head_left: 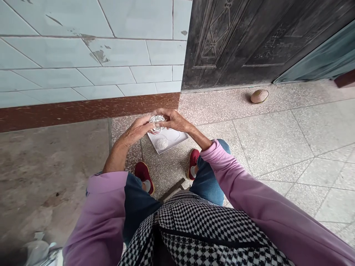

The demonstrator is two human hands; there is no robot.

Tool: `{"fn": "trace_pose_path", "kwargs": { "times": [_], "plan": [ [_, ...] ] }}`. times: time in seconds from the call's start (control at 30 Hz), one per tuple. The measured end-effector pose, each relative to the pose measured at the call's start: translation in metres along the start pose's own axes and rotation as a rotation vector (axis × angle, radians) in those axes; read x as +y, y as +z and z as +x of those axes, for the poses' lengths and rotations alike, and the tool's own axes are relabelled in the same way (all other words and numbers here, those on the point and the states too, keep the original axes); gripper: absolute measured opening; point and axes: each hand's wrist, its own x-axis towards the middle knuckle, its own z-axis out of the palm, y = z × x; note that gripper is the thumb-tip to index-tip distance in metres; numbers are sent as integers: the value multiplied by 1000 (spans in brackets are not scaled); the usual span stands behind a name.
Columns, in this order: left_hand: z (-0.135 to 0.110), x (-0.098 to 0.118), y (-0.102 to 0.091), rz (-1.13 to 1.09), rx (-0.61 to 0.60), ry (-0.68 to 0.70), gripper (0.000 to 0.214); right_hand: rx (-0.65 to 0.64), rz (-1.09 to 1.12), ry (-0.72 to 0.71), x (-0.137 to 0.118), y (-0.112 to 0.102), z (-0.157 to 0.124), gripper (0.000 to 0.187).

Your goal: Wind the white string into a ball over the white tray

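Both hands meet in front of me above the floor, fingers closed round a small bundle of white cord (156,121). My left hand (137,130) grips it from the left. My right hand (174,120) curls over it from the right and above. Directly beneath them a white square tray (173,138) lies on the floor, with another coil of white cord (161,143) in it. My red shoes (144,175) stand on either side, just nearer to me than the tray.
A pale tiled wall (91,55) with a red-brown skirting stands ahead. A dark embossed door (249,40) is at the upper right, with a rounded stone (259,96) on the speckled floor before it. Bare concrete lies to the left.
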Motion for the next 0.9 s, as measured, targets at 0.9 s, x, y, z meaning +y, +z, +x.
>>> {"fn": "trace_pose_path", "kwargs": {
  "times": [0.9],
  "plan": [
    [9,-23,34,545,474,427,71,359,-48,-40,-10,7,8,42]
  ]
}}
